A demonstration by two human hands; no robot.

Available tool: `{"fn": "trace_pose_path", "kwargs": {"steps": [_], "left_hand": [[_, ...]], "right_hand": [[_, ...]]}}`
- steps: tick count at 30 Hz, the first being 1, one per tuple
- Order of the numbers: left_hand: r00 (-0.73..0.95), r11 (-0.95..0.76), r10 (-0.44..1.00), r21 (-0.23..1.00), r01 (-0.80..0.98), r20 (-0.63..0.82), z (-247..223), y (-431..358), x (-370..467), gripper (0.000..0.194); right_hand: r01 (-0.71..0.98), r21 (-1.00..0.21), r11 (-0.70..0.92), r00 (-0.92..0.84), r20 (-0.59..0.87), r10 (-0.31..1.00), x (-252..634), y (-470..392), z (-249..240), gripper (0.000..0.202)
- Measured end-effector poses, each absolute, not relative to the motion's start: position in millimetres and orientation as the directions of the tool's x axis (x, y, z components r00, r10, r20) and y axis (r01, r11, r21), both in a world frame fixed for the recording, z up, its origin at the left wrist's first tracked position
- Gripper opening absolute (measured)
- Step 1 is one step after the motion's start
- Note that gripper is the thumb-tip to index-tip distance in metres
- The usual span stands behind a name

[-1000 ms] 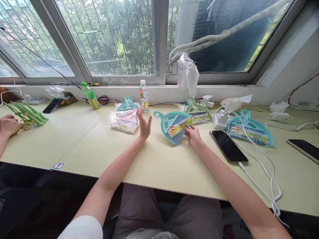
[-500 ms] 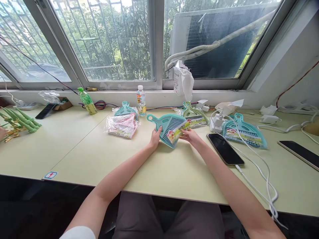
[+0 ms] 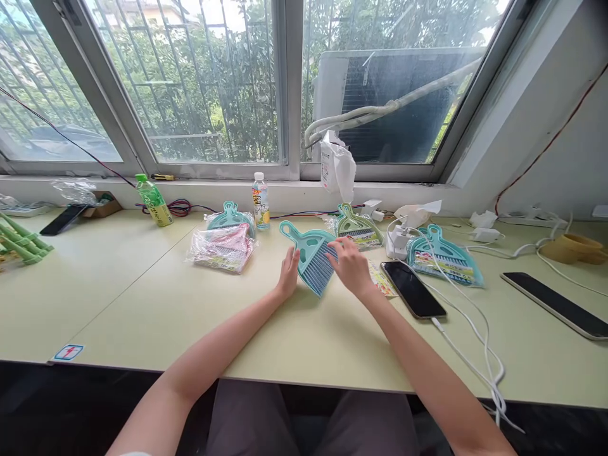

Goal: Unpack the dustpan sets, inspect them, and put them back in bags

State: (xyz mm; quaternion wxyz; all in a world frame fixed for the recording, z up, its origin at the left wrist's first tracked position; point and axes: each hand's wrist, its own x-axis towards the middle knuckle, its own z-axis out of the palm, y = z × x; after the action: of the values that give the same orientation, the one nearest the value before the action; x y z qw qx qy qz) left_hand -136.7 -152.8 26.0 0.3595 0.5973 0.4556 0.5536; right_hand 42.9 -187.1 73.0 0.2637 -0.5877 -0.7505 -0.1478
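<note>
A teal dustpan (image 3: 307, 242) with a striped brush (image 3: 319, 269) nested in it is held tilted above the table. My left hand (image 3: 288, 273) is closed on the dustpan's left edge, its thumb upright. My right hand (image 3: 350, 263) has its fingers bent over the right side of the brush, touching it near the dustpan's rim. A printed card (image 3: 382, 280) lies on the table, partly behind my right wrist. Behind, a green dustpan set (image 3: 358, 229) lies in clear wrapping.
Wrapped sets, one pink (image 3: 223, 246) and one teal (image 3: 446, 258), lie left and right. A phone (image 3: 413, 290) with a white cable and a second phone (image 3: 553, 304) are at right. Two bottles (image 3: 261, 201) (image 3: 154, 201) stand near the windowsill.
The printed card has left the dustpan and now lies on the table at right. My right hand has moved from the card onto the brush. The view has shifted slightly right.
</note>
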Motion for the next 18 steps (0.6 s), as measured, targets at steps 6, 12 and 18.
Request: {"fn": "trace_pose_path", "kwargs": {"steps": [6, 12, 18], "left_hand": [[0.049, -0.342, 0.940, 0.927, 0.154, 0.338, 31, -169, -131, 0.066], [0.089, -0.400, 0.916, 0.888, 0.226, 0.390, 25, -169, -132, 0.066], [0.099, -0.448, 0.893, 0.845, 0.292, 0.439, 24, -176, -127, 0.057]], "right_hand": [[0.939, -0.143, 0.314, -0.134, 0.687, 0.714, 24, -193, 63, 0.031], [0.936, -0.037, 0.350, -0.202, 0.758, 0.621, 19, -201, 66, 0.032], [0.908, -0.105, 0.406, -0.232, 0.680, 0.695, 26, -198, 74, 0.018]]}}
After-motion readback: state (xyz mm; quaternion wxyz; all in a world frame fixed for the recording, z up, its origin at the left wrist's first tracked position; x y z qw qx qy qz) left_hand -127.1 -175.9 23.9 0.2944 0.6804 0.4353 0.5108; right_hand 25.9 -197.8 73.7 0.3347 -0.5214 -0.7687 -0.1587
